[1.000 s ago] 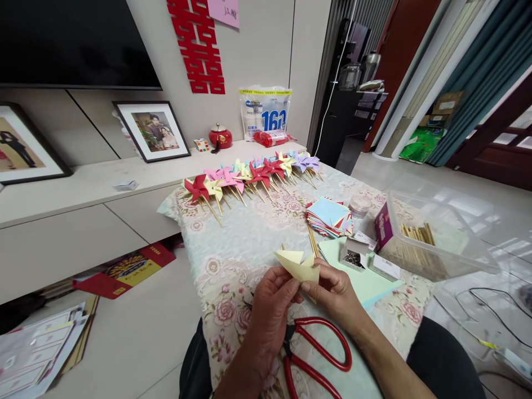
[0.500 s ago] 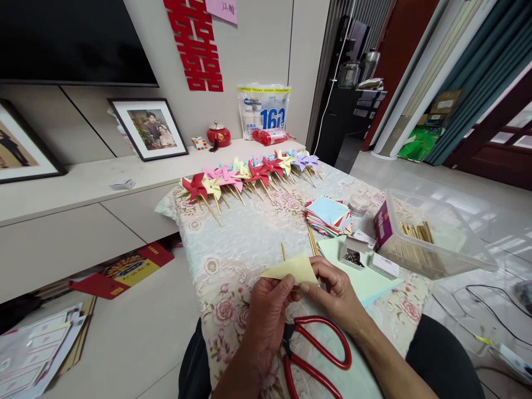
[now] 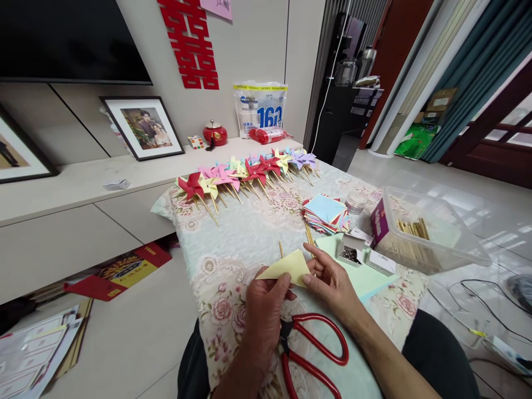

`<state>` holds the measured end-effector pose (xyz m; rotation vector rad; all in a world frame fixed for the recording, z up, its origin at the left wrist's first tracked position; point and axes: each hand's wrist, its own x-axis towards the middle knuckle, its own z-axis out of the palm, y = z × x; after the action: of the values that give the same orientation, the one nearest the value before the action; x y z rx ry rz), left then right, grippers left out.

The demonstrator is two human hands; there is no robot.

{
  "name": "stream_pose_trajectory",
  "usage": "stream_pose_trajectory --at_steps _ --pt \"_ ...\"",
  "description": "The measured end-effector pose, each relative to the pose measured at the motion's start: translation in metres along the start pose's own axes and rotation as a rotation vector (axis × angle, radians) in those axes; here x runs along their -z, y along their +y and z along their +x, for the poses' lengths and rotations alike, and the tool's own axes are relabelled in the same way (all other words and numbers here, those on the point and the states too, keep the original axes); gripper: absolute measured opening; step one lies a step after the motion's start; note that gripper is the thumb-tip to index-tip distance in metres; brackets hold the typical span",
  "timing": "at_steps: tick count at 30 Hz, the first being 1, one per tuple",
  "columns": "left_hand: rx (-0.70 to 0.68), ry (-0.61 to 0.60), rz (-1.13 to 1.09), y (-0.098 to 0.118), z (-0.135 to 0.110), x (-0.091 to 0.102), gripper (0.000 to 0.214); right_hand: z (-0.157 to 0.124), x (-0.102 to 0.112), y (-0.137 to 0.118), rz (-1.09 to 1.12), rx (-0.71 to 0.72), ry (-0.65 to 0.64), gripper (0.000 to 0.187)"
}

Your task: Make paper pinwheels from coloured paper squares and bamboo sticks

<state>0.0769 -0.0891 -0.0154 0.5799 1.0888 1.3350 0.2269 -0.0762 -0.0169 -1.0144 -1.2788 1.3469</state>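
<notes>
A folded piece of pale yellow paper [image 3: 291,267], roughly triangular, is held up over the near part of the table. My left hand [image 3: 270,296] pinches its lower left side, thumb in front. With thumb and fingertips, my right hand [image 3: 330,280] grips the right corner, its index finger raised along the edge. Just below my hands lie red-handled scissors [image 3: 320,332], their blades hidden under my left hand. A thin wooden stick [image 3: 281,249] shows behind the paper, and several more sticks [image 3: 309,235] lie beyond my right hand.
Several paper pinwheels [image 3: 253,172] line the table's far side. To the right are a stack of coloured paper squares [image 3: 326,213], a small box of metal fasteners [image 3: 349,252], green sheets [image 3: 369,280] and a clear plastic bin [image 3: 449,260] with sticks.
The yellow paper has tilted so its right side stands higher and shows more of its face. My right index finger has lifted off it. The view has shifted slightly.
</notes>
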Motion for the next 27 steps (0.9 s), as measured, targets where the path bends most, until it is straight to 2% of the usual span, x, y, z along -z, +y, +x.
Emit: stream_pose_trajectory --at_steps 3,7,11,17,19,21,22,24,27 --pt "-0.014 0.058 -0.026 0.001 0.001 0.0 0.028 0.0 0.002 0.0 -0.003 0.029 0.048 0.055" --pt "-0.001 0.101 -0.073 0.002 0.003 0.0 0.031 0.0 0.006 -0.003 -0.112 0.146 0.096 0.021" --pt "0.014 0.104 -0.078 0.002 0.003 0.002 0.032 0.0 0.006 -0.008 -0.317 0.236 0.032 0.015" --pt "-0.008 0.096 -0.049 0.0 0.003 0.004 0.029 -0.001 0.001 -0.013 -0.407 0.255 -0.023 0.03" --pt "-0.016 0.093 -0.034 0.0 0.003 0.004 0.028 -0.002 0.003 -0.011 -0.382 0.238 0.002 0.029" --pt "-0.024 0.073 -0.019 0.001 0.002 0.003 0.029 -0.002 0.005 -0.009 -0.298 0.183 0.06 0.019" --pt "-0.024 0.055 -0.007 0.001 0.001 0.002 0.03 -0.002 0.006 -0.007 -0.23 0.145 0.085 0.022" --pt "-0.02 0.014 0.027 0.002 -0.001 -0.001 0.03 -0.002 0.006 -0.005 -0.074 0.062 0.093 0.043" --pt "-0.023 -0.045 0.084 0.003 -0.004 -0.004 0.029 -0.001 0.003 -0.003 0.079 -0.046 0.036 0.068"
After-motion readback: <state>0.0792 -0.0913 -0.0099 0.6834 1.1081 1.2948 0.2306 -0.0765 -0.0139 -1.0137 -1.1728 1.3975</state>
